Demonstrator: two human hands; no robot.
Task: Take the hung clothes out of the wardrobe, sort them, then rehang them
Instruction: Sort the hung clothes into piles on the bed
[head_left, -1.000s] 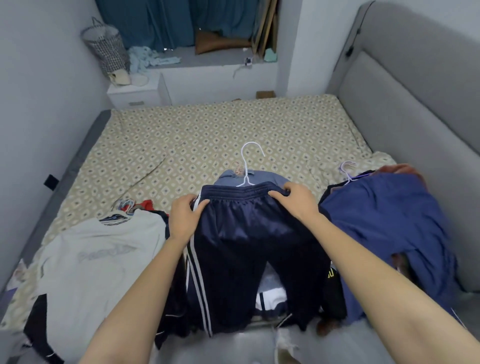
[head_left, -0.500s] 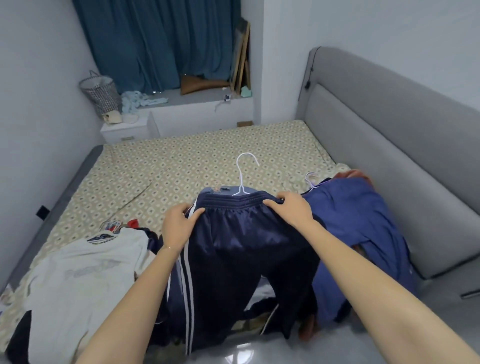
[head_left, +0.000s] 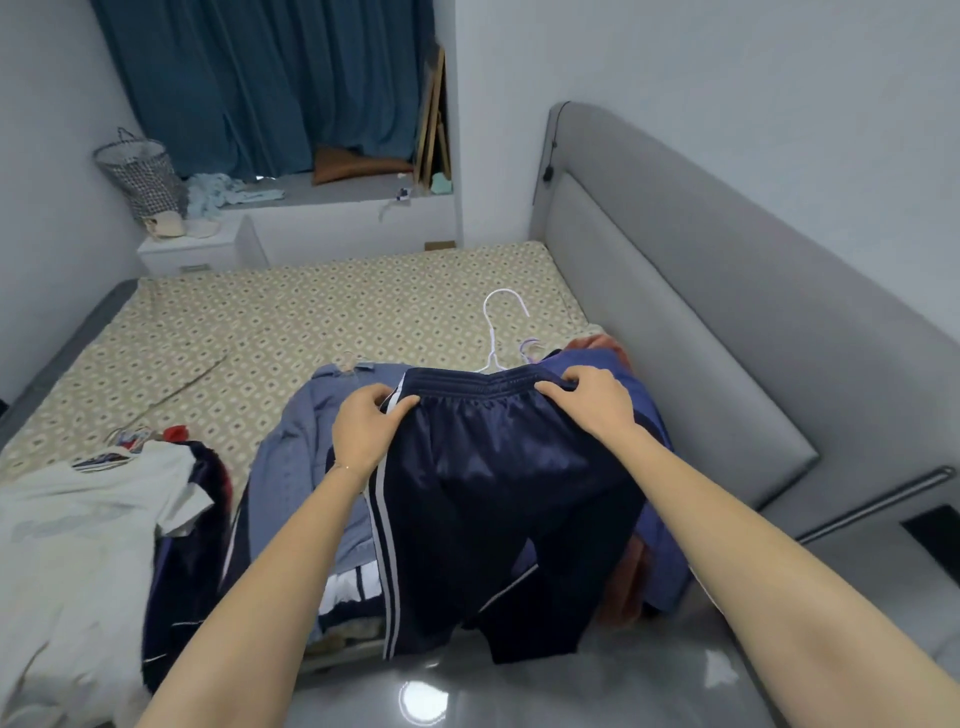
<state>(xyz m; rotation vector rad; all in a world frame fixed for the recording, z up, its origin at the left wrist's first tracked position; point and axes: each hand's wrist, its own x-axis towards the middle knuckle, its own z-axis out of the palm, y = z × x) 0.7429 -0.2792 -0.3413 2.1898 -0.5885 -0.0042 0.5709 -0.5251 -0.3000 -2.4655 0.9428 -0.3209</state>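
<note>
Dark navy track pants (head_left: 493, 499) with white side stripes hang from a white hanger (head_left: 501, 327) over the bed's near edge. My left hand (head_left: 366, 428) pinches the waistband at its left end and my right hand (head_left: 589, 397) grips it at the right end. The pants lie partly over a blue garment (head_left: 660, 540) on the right, which has its own pale hanger (head_left: 531, 349). A light blue shirt (head_left: 296, 462) shows to the left of the pants. Further left lie a white T-shirt (head_left: 78, 535) and a dark jacket (head_left: 182, 561).
The patterned bed sheet (head_left: 291, 327) stretches bare behind the clothes. A grey padded headboard (head_left: 675, 322) runs along the right. A white nightstand (head_left: 192, 249), a mesh basket (head_left: 140, 174) and teal curtains (head_left: 249, 83) stand at the far end. Glossy grey floor (head_left: 467, 691) lies below.
Both hands have carried the navy pants and their hanger to the right, off the light blue shirt and over the blue garment. The view has lifted and turned.
</note>
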